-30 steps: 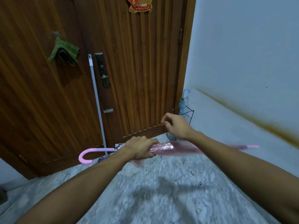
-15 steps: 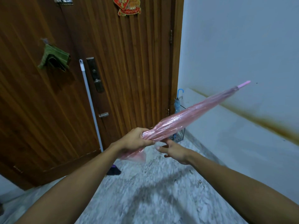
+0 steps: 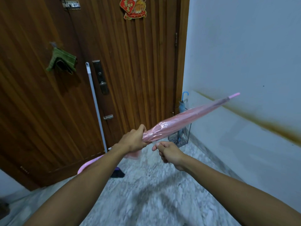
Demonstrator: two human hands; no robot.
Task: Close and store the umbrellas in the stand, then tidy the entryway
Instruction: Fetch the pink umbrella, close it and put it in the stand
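Note:
A closed pink umbrella (image 3: 187,117) slants across the middle, tip up toward the right wall. Its curved pink handle (image 3: 86,166) peeks out low behind my left forearm. My left hand (image 3: 132,141) is wrapped around the bunched lower end of the canopy. Just below that end, my right hand (image 3: 169,152) has curled fingers and seems to pinch a thin clear strip of the canopy between thumb and forefinger. In the corner beyond stands the black wire umbrella stand (image 3: 187,137), with a folded blue umbrella (image 3: 182,106) upright in it.
A wooden door (image 3: 138,70) fills the left and centre. A long-handled broom (image 3: 95,101) leans on it, its purple head (image 3: 117,174) on the marble floor. A green cloth (image 3: 62,61) hangs from a door hook. The white wall (image 3: 244,54) closes the right side.
The pink umbrella swung from level to tip-up toward the right wall. My right hand dropped from above the canopy to beneath it and curled its fingers. My left hand kept its grip.

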